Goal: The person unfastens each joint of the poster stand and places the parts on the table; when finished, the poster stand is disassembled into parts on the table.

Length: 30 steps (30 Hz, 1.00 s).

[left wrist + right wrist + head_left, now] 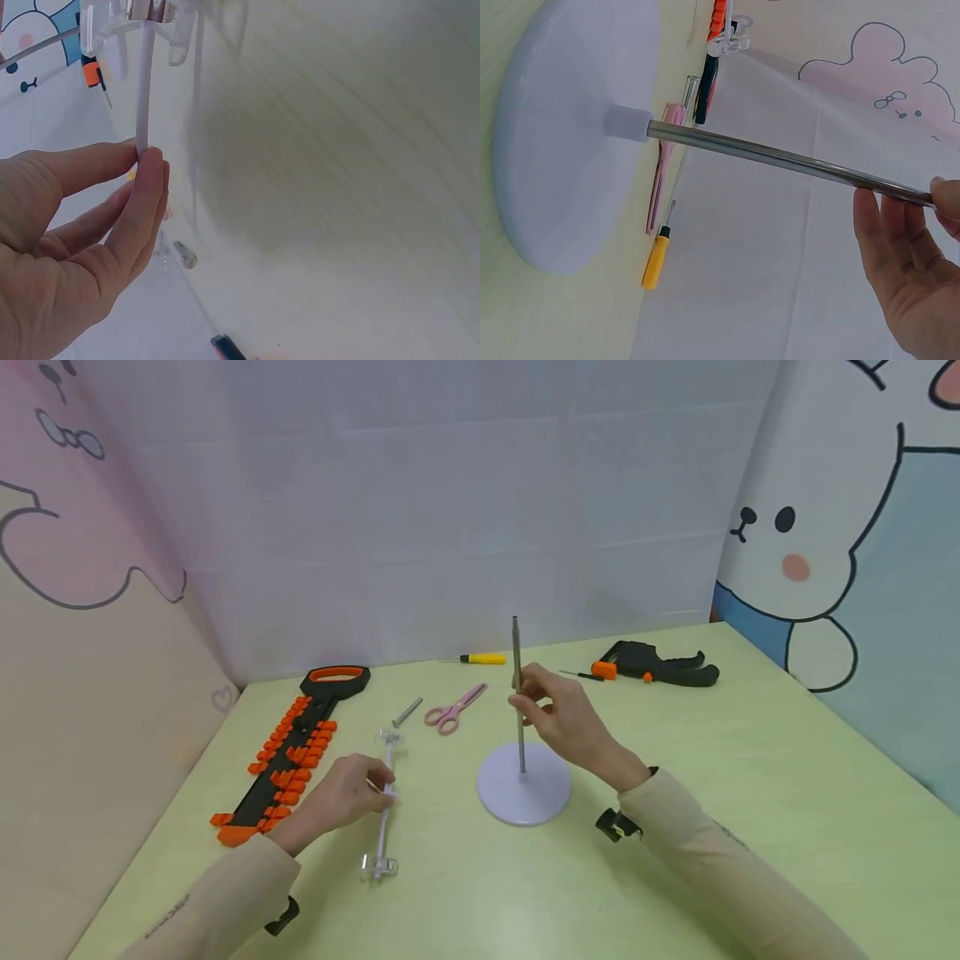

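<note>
A thin white rod [383, 835] with clear plastic clips at both ends is pinched near its middle by my left hand [348, 789]. In the left wrist view the thumb and fingertips meet on the rod [144, 90], just below one clear clip [112, 30]. A round white base [498, 797] rests on the table with a slim metal pole [521, 743] upright in its centre. My right hand [562, 714] pinches this pole on its upper part. The right wrist view shows the pole's lower end in the base's short collar [626, 122].
On the left lies a black bar with many orange clips [288, 743]. Farther back are a short metal tube [407, 712], pink scissors [450, 716] and a yellow screwdriver [486, 658]. A black-and-orange pistol-grip tool [652, 667] and a small black screwdriver [588, 676] lie back right.
</note>
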Motion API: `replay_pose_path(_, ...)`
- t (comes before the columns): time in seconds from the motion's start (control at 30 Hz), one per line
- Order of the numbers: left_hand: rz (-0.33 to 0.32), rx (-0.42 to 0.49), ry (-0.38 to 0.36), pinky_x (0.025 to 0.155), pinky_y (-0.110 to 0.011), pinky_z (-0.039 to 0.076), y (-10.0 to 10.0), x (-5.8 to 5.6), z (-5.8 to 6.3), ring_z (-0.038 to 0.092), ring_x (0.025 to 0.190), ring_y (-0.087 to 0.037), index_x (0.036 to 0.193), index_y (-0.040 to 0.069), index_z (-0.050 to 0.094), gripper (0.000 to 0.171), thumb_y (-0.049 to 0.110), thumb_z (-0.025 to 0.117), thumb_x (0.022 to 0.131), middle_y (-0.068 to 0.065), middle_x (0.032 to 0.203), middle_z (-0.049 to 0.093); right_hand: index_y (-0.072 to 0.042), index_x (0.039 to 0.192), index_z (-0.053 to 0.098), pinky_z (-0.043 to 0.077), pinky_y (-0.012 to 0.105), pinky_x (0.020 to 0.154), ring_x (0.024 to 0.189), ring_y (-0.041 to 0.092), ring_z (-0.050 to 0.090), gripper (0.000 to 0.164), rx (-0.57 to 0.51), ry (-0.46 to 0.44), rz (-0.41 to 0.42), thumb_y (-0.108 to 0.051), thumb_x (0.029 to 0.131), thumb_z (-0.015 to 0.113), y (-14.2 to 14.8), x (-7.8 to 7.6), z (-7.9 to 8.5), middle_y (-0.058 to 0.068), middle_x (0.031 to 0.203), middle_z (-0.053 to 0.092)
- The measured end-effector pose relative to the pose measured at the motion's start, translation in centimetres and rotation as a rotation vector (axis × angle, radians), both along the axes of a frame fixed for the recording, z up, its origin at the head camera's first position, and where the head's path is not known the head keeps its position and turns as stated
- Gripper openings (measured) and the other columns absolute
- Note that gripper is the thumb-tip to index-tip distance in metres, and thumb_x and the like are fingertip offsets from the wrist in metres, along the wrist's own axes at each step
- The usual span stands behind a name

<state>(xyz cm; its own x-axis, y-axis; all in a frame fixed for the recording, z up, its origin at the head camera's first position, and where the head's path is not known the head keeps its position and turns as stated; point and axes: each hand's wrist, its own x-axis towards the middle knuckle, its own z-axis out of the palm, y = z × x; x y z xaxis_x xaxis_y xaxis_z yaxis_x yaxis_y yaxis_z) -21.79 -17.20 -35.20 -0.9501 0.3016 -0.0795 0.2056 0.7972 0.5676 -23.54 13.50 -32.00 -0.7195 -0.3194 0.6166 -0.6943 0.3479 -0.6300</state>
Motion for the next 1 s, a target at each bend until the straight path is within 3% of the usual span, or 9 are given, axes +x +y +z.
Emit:
replay_pose_path(0.27,-0.020,-0.018,0.000,0.059,-0.028,0.047,-0.5,-0.5,-0.8,0.052,0.068,-0.016,0.093,0.000,0.072,0.019,0.006,0.078,0.076,-0.003,0.079,0.061,-0.003,0.100,0.054,0.055,0.029,0.060,0.069,0.021,0.064,0.012,-0.005,0.000,0.014,-0.002,0.090,0.062,-0.1,0.1,0.1,0.011,0.080,0.061)
replay_pose_path(0.6,-0.006,-0.022,-0.009,0.060,-0.027,0.048,-0.7,-0.5,-1.5,0.052,0.068,-0.016,0.092,0.002,0.071,0.017,0.006,0.077,0.077,-0.002,0.079,0.061,-0.003,0.100,0.055,0.055,0.033,0.061,0.071,0.026,0.064,0.011,0.001,-0.026,0.011,-0.005,0.091,0.061,0.1,0.2,0.3,0.009,0.081,0.061)
replay_pose_path(1.0,-0.028,-0.029,-0.027,0.062,-0.027,0.049,-1.3,-0.7,-1.2,0.053,0.070,-0.016,0.095,0.002,0.070,0.017,0.004,0.075,0.079,-0.002,0.082,0.062,-0.002,0.098,0.057,0.055,0.029,0.062,0.071,0.023,0.064,0.012,0.031,-0.016,0.023,-0.001,0.088,0.064,0.4,0.0,0.5,0.009,0.081,0.061)
